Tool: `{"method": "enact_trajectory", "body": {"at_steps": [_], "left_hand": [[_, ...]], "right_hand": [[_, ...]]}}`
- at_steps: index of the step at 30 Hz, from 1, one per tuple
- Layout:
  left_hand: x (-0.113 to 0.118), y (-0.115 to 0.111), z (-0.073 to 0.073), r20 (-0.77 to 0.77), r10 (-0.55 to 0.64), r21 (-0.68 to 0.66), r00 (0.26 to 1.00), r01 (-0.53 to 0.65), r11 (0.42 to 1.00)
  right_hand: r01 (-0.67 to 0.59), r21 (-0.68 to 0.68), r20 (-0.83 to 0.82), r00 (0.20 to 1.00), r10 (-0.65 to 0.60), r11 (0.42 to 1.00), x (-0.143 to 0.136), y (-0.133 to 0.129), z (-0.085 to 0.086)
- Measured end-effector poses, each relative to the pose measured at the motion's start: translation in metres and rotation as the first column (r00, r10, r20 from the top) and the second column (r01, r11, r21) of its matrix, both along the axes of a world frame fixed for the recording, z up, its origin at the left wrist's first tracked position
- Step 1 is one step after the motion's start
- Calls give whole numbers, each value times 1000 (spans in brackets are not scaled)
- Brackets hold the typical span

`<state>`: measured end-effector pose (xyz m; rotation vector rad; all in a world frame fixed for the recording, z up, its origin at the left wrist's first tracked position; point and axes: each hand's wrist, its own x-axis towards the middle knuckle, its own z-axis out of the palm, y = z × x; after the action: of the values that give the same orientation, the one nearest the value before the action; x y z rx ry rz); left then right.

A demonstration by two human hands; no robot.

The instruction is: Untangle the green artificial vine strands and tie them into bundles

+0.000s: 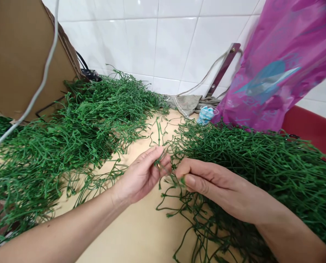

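Note:
Near the centre, my left hand point(146, 171) is closed on a thin green strand point(158, 131), whose far part points toward the wall. Just to its right, my right hand point(220, 186) pinches a green piece between thumb and forefinger. The two hands almost touch, and the stretch between them is blurred. A large heap of green stringy strands point(86, 124) spreads at the left. Another heap point(275, 164) lies at the right, partly behind my right hand and forearm. Loose strands point(198, 233) trail in front of my right hand over the tan surface point(124, 233).
A cardboard box point(20, 58) and a white cable point(46, 65) are at the upper left. A pink plastic bag point(286, 69) stands at the right beside a red object point(307, 128). Grey cloth point(188, 104), blue-white yarn point(206, 114) and a metal bracket point(224, 69) are by the tiled wall.

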<state>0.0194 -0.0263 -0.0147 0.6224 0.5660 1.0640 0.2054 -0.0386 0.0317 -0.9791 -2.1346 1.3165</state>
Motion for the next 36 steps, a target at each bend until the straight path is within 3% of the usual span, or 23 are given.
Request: {"method": "enact_trajectory", "body": {"at_steps": [2,5,8,10,11,18,20,24,29,31,36], "left_hand": [[-3,5,-5,-101,57,127,993,-44,991],[-5,8,-8,-308,110,265,945,-26,964],[-3,7,-8,-428,159,328,890,-11,944],[-2,5,-7,-467,177,353,866,0,936],[-1,4,-6,-475,182,366,861,6,931],[0,2,-3,-431,136,358,892,31,933],[-1,2,-6,-369,84,331,926,46,943],[-3,2,-12,-269,31,290,963,50,956],[-4,2,-10,-357,30,312,933,89,946],[-4,2,-9,-420,44,350,906,116,930],[-3,2,-11,-499,86,427,862,158,890]], "right_hand": [[54,76,197,978,-68,996,5,-3,8],[64,323,397,896,-197,944,18,-7,18],[133,640,318,850,-419,757,24,-13,25],[222,727,213,827,-521,650,16,-18,27],[243,732,185,829,-529,637,9,-20,26],[313,495,205,865,-459,811,-28,-17,-5],[353,451,186,861,-474,819,-27,-11,-9],[363,524,204,825,-527,770,-15,-7,-8],[126,461,315,902,-295,878,4,-16,3],[92,402,340,909,-242,911,3,-19,8],[293,300,222,904,-365,908,-13,-12,4]]}}
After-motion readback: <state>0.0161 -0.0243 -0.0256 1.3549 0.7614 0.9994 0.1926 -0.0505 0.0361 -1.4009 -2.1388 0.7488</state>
